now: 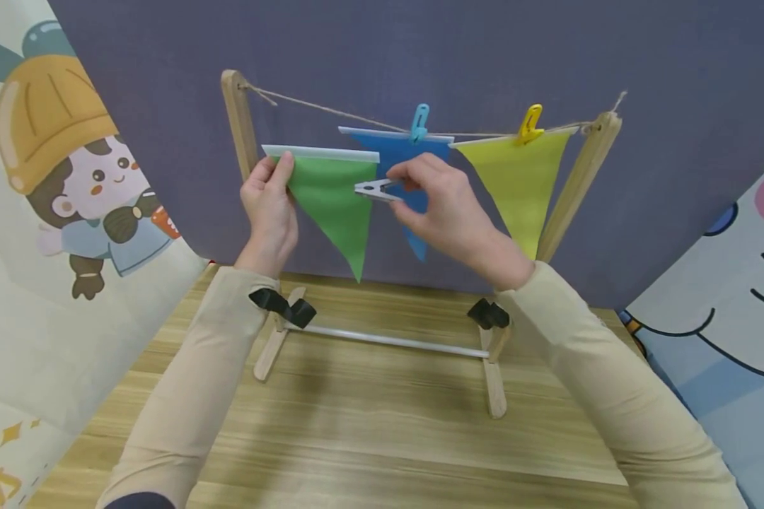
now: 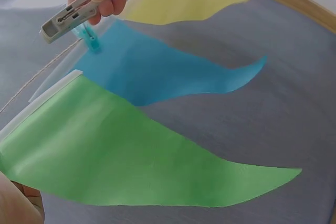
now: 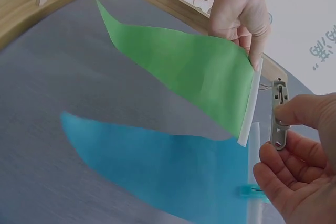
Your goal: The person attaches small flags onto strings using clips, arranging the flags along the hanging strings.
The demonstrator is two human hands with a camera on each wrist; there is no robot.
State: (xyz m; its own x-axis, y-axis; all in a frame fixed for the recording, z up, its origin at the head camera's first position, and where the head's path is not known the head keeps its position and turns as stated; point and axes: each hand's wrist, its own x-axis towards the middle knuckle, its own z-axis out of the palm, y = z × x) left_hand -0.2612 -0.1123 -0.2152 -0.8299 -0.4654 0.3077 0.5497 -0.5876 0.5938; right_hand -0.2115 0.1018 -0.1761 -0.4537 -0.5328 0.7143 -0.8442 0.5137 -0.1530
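My left hand [image 1: 271, 208] pinches a green triangular pennant [image 1: 340, 194] by the left end of its white top strip, just below the twine [image 1: 331, 111]. Between thumb and fingers of my right hand [image 1: 448, 205] is a grey clothespin [image 1: 377, 189], its tip near the pennant's right edge. In the right wrist view the clothespin [image 3: 279, 114] stands apart from the green pennant [image 3: 194, 72]. A blue pennant [image 1: 395, 152] hangs from the twine by a light-blue clothespin [image 1: 419, 124], partly hidden by my right hand. To its right, a yellow clothespin [image 1: 530, 126] holds a yellow pennant [image 1: 522, 177].
Wooden posts [image 1: 579, 184] carry the twine at both ends. Low down, a white rod [image 1: 388, 341] joins the stand's wooden feet [image 1: 493, 389] on the wood-grain table [image 1: 356, 438]. Behind stands a grey-blue panel [image 1: 331, 49], with cartoon-printed sheets at both sides.
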